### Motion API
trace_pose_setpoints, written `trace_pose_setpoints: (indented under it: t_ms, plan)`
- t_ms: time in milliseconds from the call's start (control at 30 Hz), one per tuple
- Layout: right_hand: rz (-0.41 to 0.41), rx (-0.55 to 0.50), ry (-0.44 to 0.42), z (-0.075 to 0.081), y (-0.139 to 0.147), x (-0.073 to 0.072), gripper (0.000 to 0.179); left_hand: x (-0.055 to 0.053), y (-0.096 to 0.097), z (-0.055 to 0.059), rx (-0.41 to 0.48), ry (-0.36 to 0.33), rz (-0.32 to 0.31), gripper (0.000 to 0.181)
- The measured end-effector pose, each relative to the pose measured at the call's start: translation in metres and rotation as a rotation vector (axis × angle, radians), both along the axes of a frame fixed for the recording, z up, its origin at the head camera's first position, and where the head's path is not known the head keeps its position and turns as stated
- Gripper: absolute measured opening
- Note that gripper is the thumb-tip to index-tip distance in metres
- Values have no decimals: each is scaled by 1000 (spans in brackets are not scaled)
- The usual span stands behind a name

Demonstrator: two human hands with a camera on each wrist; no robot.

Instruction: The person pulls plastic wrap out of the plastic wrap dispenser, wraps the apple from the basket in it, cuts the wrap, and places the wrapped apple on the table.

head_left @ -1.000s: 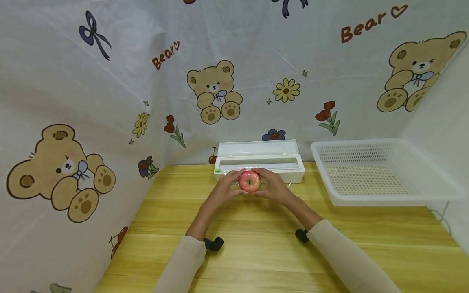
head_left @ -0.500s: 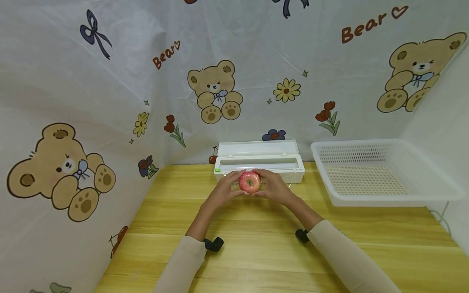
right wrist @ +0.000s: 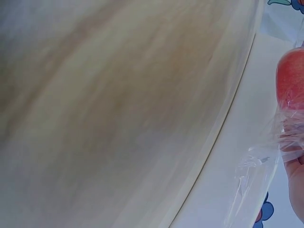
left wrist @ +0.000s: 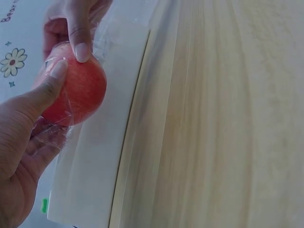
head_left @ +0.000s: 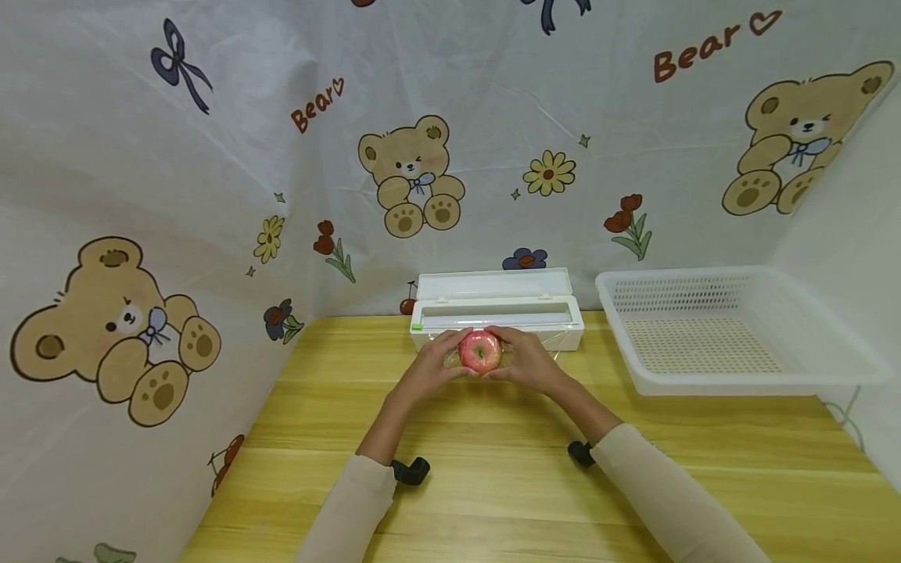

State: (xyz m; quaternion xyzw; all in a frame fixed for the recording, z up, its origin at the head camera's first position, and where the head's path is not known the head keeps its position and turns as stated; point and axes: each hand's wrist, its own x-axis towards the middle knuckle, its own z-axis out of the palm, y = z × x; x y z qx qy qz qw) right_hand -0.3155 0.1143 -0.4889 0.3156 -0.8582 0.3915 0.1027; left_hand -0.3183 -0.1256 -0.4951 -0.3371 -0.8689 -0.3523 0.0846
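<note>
A red apple (head_left: 480,352) is held between both hands in front of the white box, stem facing the head camera. Clear plastic wrap (right wrist: 289,128) clings around it and bunches at its sides. My left hand (head_left: 430,364) grips the apple from the left, its thumb lying across the fruit in the left wrist view. From the other side my right hand (head_left: 529,361) grips it, thumb pressed on the skin. The white cling film box (head_left: 563,338) stands behind the hands with its lid raised and a roll inside.
A white perforated plastic basket (head_left: 732,385) sits at the right rear of the wooden table (head_left: 486,485). A bear-print cloth (head_left: 479,94) hangs behind and along the left side. A green tab (head_left: 417,327) marks the box's left end.
Both hands keep their grip on the wrapped apple and barely shift. The box and basket stay where they were.
</note>
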Motion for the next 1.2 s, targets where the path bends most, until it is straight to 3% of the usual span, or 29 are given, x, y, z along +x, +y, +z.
trace_pose_setpoints:
  t_ms: [833, 1200]
  plan:
    - [10, 27, -31, 3, 4, 6, 85, 8, 2, 3, -33, -41, 17, 75]
    - [6, 52, -22, 4, 4, 12, 82, 12, 2, 3, -49, 8, -22, 78]
